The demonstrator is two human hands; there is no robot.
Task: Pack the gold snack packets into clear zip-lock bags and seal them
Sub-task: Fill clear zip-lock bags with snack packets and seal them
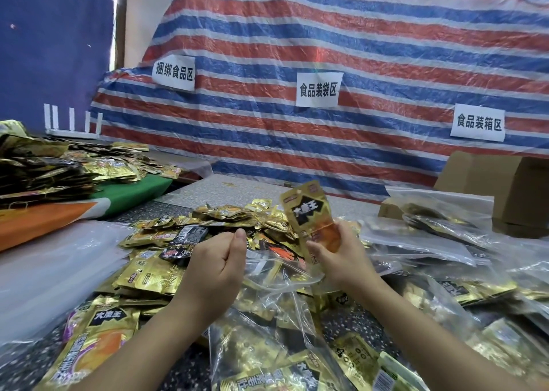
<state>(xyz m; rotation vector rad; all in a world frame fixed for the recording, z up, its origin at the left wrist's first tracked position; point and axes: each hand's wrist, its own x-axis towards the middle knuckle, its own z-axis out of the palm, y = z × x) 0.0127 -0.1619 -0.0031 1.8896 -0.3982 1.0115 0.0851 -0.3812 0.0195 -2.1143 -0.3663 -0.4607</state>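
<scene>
Behind our work surface hangs a red, white and blue striped tarpaulin (341,49) under clear plastic sheeting, carrying three white paper signs with Chinese characters, the middle one (318,89) straight ahead of us. We are at a speckled grey table (190,367), and most of it is buried under a loose heap of gold snack packets (225,221) that spreads from the middle toward us. At the far right stands an open cardboard box (499,188), and in front of it lie filled clear zip-lock bags (421,236) stacked over each other. On the left, a pile of flat empty clear bags (50,275) rests on the table edge, with an orange and green sheet (89,206) beyond it bearing more gold packets. Directly below our hands lies an open zip-lock bag (267,325), its mouth gaping upward between our wrists and several gold packets already inside it. Our right hand (338,257) grips one gold snack packet (312,212) by its lower end, holding it upright and tilted slightly left, just above the bag's mouth. Our left hand (219,260) has its fingers curled with thumb against them; whether it pinches the bag's rim we cannot tell.
</scene>
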